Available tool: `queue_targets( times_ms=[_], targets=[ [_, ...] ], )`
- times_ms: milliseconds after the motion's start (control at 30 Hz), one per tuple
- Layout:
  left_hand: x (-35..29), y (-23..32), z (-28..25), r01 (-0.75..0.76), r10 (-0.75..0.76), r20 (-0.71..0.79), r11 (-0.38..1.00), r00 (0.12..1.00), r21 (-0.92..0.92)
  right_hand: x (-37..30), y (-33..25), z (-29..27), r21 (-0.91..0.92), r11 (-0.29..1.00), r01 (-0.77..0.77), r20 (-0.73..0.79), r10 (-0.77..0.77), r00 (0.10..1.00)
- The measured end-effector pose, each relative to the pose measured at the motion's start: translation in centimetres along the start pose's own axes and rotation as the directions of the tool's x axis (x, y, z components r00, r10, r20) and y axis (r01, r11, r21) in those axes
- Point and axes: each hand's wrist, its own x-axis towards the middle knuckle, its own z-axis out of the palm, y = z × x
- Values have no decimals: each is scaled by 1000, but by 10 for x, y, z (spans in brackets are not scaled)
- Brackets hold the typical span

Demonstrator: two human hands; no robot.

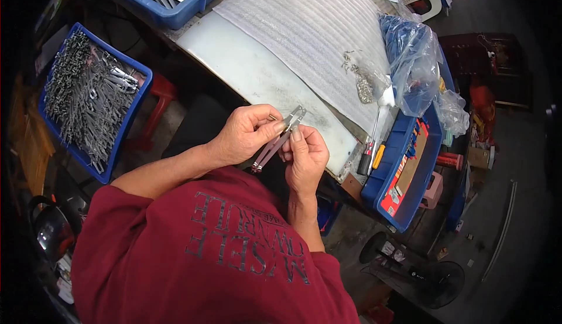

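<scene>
Over the near edge of the table, both my hands hold a slim, shiny metal piece with two long legs [274,151] that meet near its far tip. My left hand [246,133] pinches it between thumb and fingers close to the joined end. A short brass-coloured pin [273,117] shows by my left index finger; whether it is gripped or only touching, I cannot tell. My right hand [307,155] is closed on the right side of the metal piece, its thumb on top. The fingers hide part of the joint.
A blue tray [130,142] of many metal pieces stands left. Another blue bin [175,16] is at the far left of the table [228,60]. Foam sheet [304,37], small fasteners [364,88], a screwdriver [366,160] and a blue box [404,212] lie to the right.
</scene>
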Motion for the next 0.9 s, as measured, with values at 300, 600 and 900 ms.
queue_targets(
  times_ms=[300, 600, 900],
  targets=[
    [0, 0, 0, 2, -2, -2, 1000, 1000, 24, 0, -1, -1, -83, 996, 13, -18, -15, 1000],
    [0, 2, 4, -3, 3, -33, 1000, 999, -4, 1, 3, -2, -104, 992, 69, 16, -68, 998],
    [0, -3, 2, -45, 49, -59, 997, 997, 70, -2, 1, 1, -129, 988, 85, 39, -81, 996]
  ],
)
